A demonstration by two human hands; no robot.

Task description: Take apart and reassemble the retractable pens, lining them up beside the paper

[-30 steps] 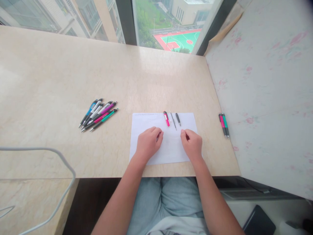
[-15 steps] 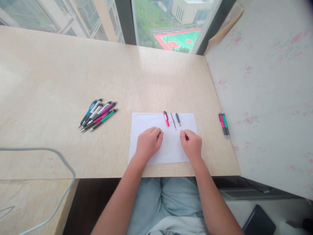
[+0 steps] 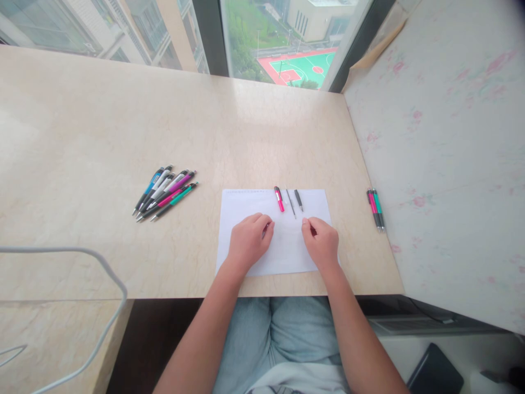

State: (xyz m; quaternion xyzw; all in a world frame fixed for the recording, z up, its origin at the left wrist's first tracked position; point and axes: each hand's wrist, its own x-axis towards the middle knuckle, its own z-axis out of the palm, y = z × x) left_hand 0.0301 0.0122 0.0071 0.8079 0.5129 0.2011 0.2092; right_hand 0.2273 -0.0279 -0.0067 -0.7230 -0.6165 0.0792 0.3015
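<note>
My left hand point(image 3: 251, 236) rests on the left part of a white sheet of paper point(image 3: 283, 257), its fingers curled into a loose fist with nothing showing in it. Opposite it, my right hand point(image 3: 322, 239) lies closed in the same way on the sheet's right part. Beyond the hands, near the paper's far edge, lie parts of a pen: a pink upper barrel point(image 3: 279, 199) with a black clip, a thin ink refill point(image 3: 291, 203) and a black lower barrel point(image 3: 298, 200) with a metal tip. Neither hand touches these parts.
A pile of several click pens point(image 3: 166, 194) lies to the left on the stone-patterned table point(image 3: 262, 137). Two more pens point(image 3: 376, 210), pink and green, sit by the wall at right. A grey cable point(image 3: 107, 268) loops at lower left. The window point(image 3: 287, 44) is behind.
</note>
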